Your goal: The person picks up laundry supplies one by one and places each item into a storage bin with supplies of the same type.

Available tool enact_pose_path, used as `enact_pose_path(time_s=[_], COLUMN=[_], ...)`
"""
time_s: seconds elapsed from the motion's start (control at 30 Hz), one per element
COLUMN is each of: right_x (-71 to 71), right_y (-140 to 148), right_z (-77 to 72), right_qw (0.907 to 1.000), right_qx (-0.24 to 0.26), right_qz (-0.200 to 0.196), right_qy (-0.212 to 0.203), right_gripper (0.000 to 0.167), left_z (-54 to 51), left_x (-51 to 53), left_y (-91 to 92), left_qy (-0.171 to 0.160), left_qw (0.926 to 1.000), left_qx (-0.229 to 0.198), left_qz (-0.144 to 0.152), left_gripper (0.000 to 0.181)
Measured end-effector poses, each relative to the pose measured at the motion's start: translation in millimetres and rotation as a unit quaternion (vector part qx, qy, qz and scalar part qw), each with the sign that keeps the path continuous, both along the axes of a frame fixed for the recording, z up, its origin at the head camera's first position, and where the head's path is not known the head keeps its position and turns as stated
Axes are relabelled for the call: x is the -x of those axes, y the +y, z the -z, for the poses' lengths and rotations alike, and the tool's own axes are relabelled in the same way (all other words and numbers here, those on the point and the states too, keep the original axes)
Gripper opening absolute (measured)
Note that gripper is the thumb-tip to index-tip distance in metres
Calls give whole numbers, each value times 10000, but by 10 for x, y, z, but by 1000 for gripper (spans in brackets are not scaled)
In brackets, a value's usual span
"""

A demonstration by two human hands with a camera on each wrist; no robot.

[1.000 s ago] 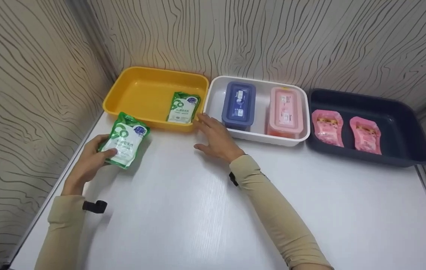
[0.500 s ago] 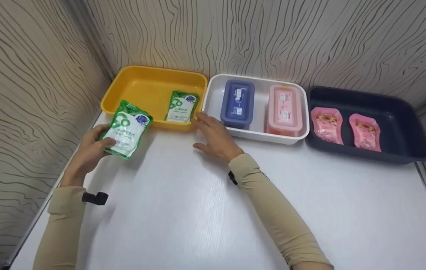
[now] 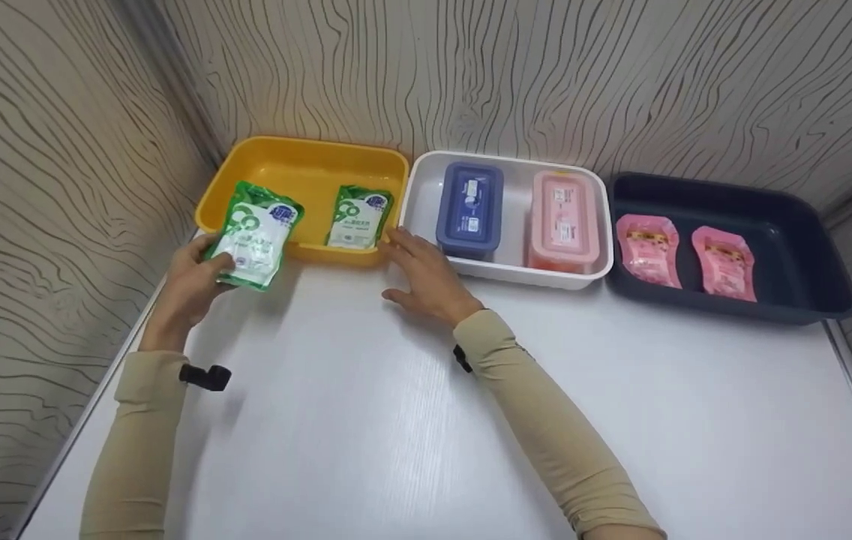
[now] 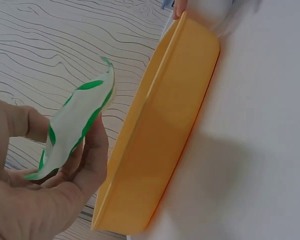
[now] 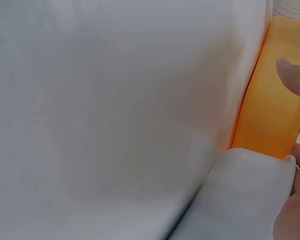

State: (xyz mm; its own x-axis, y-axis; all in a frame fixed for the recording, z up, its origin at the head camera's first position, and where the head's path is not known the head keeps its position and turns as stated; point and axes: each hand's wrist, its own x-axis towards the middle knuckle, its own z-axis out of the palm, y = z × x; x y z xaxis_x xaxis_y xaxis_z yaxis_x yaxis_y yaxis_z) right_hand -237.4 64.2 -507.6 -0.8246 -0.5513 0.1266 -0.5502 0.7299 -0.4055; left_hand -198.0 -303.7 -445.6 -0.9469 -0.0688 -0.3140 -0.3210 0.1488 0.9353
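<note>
My left hand (image 3: 193, 289) grips a green and white pouch (image 3: 257, 236) by its lower left edge, thumb on the printed front. The pouch is held tilted above the near left rim of the yellow bin (image 3: 208, 214); the left wrist view shows its white back (image 4: 77, 117) between thumb and fingers. A matching pouch (image 3: 358, 219) lies inside that bin at its right end. At the corner where the yellow and white bins meet, my right hand (image 3: 430, 281) rests its extended fingers on the rims, holding nothing.
The white bin (image 3: 516, 276) holds a blue lidded box (image 3: 471, 206) and a pink lidded box (image 3: 565, 214). To its right, a dark navy bin (image 3: 793, 247) contains two pink pouches (image 3: 649, 250). Patterned panels (image 3: 501, 75) rise behind and beside the white table (image 3: 366, 420).
My left hand has carried the green and white pouch forward and up, from in front of the yellow bin to over its near rim. The right hand keeps its place at the bins' corner.
</note>
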Motion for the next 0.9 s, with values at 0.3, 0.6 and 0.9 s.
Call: enact_pose_path(time_s=[0.3, 0.6, 0.9], right_x=[-9, -3, 1], right_y=[1, -1, -2], right_z=[-13, 4, -6], right_qw=[10000, 9999, 9999], right_qx=[-17, -92, -60], right_qz=[12, -20, 48], right_qy=[-52, 49, -107], right_gripper=[83, 82, 83], left_z=[-27, -6, 107], left_x=[227, 486, 795], left_y=[106, 139, 215], left_qy=[-115, 424, 465], left_qw=[9994, 9976, 9984], left_qx=[-202, -449, -42], left_qz=[-265, -322, -302], left_gripper=[71, 69, 68])
